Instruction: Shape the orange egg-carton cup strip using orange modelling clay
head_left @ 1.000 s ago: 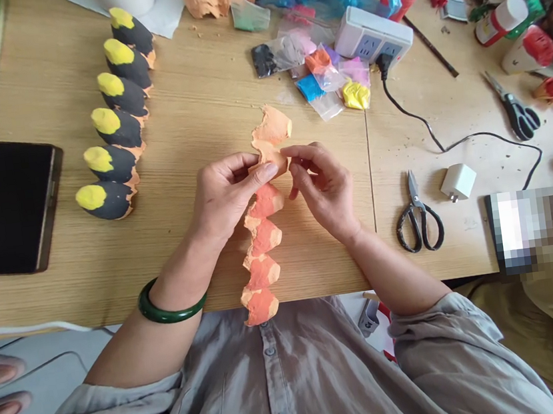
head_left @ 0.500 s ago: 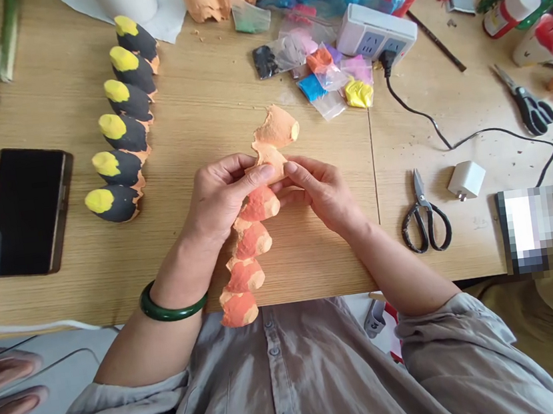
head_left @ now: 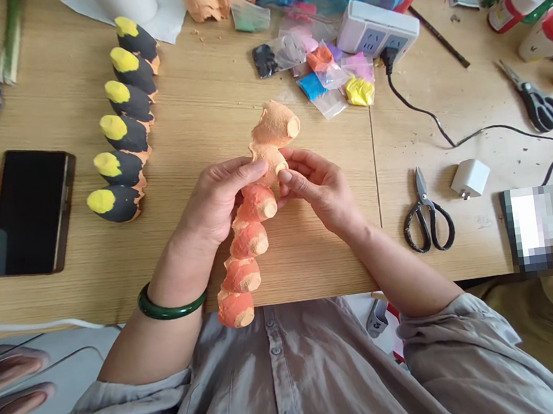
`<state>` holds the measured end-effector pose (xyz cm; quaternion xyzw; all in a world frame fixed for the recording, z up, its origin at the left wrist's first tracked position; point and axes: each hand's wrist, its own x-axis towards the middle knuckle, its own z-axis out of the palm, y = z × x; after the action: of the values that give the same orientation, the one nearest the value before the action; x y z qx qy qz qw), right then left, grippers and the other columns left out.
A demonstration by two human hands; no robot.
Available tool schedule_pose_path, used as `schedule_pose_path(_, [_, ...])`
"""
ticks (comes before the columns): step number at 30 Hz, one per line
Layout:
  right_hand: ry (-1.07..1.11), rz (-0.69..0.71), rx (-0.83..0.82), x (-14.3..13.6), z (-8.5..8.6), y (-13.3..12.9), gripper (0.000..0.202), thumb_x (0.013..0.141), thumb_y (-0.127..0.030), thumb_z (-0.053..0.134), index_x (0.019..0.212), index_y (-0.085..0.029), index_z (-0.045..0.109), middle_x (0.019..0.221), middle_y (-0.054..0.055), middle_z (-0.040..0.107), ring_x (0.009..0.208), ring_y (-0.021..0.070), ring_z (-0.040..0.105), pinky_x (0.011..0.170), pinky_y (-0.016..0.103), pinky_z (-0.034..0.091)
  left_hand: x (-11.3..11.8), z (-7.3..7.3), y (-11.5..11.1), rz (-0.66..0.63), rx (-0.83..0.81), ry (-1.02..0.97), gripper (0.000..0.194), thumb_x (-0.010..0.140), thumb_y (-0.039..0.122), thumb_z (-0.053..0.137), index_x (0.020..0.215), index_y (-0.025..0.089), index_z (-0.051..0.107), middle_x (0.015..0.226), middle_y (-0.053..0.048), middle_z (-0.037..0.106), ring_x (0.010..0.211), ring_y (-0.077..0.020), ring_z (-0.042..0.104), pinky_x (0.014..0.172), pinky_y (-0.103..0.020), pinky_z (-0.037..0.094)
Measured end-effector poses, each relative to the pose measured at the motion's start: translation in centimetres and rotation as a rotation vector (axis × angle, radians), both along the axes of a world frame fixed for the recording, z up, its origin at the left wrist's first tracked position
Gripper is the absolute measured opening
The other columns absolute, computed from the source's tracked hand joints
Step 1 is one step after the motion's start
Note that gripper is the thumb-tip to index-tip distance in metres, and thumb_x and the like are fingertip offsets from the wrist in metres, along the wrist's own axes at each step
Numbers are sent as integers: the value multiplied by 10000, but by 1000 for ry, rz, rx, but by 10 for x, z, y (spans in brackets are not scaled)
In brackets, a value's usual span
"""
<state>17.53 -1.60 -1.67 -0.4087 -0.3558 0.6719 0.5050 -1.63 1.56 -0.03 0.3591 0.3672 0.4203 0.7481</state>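
- The light is bright and even over the wooden table (head_left: 185, 117); its source stays out of view.
- A soft shadow darkens the wood just right of the orange carton strip (head_left: 251, 240).
- A small shine sits on the green bangle (head_left: 171, 312).
- The left hand (head_left: 215, 198) and right hand (head_left: 322, 191) look fairly sharp.
- Toward the corners, the grey sleeves (head_left: 479, 343) look stretched.
- Coarse square pixels (head_left: 538, 225) cover one patch at right.

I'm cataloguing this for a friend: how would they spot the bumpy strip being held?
Over the wooden table, find the person's left hand and right hand. Between them they hold the bumpy strip. Its far end is pale peach and the rest mostly orange-red, unlike the black-and-yellow strip to its left.
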Motion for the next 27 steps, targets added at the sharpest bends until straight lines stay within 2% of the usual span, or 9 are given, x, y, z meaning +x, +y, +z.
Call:
schedule_pose_path(5, [-24, 32, 44, -2, -7, -1, 694, 810, -659, 1108, 1271, -278, 754, 1156, 45, 822, 1137, 259, 801, 826, 364, 786, -4, -2, 1, -24, -68, 1, 325, 861, 349, 1016, 755, 145, 786, 657, -9, 721, 579, -129, 676, 559, -204, 539])
schedule_pose_path(10, [-13, 28, 41, -6, -11, -5, 656, 833, -605, 1111, 1282, -283, 758, 1174, 50, 825, 1151, 265, 801, 842, 373, 795, -7, -1, 2, 23, -101, 51, 316, 778, 325, 1027, 729, 139, 777, 649, 5, 696, 529, -94, 592, 510, -197, 498])
schedule_pose_path(14, [-29, 27, 36, -9, -13, -6, 706, 802, -644, 1116, 1281, -271, 754, 1209, 69, 836, 1190, 280, 809, 837, 369, 789, -2, 3, 0, 25, -103, 19, 270, 774, 280, 993, 726, 138, 769, 690, -19, 748, 556, -125, 663, 505, -205, 504])
schedule_pose_path(18, [-39, 5, 14, -12, -10, -5, 685, 803, -648, 1113, 1252, -275, 754, 1140, 41, 831, 1012, 221, 799, 786, 337, 778, 1, 4, -2, 15, -66, -2, 323, 867, 332, 995, 746, 141, 765, 705, -37, 772, 583, -159, 724, 549, -234, 588])
schedule_pose_path(21, [0, -34, -8, -13, -5, -5, 623, 816, -575, 1126, 1230, -279, 766, 1080, 0, 811, 823, 151, 725, 746, 304, 762, 0, 2, -1, -24, -69, -11, 415, 951, 501, 1003, 882, 134, 823, 800, -71, 818, 708, -214, 806, 675, -311, 703])
schedule_pose_path(23, [34, -45, -18, -12, -2, -4, 609, 809, -528, 1141, 1221, -269, 776, 1038, -20, 792, 765, 129, 692, 733, 292, 754, -3, 0, 0, -64, -72, -6, 460, 983, 568, 984, 947, 136, 831, 840, -84, 832, 772, -241, 831, 739, -353, 732])
schedule_pose_path(27, [54, -39, -38, -11, 0, -2, 622, 768, -512, 1165, 1194, -258, 789, 998, -27, 779, 752, 130, 671, 703, 288, 735, -8, -2, 4, -93, -13, 20, 430, 933, 481, 1044, 851, 130, 807, 756, -74, 806, 725, -228, 815, 691, -309, 686])
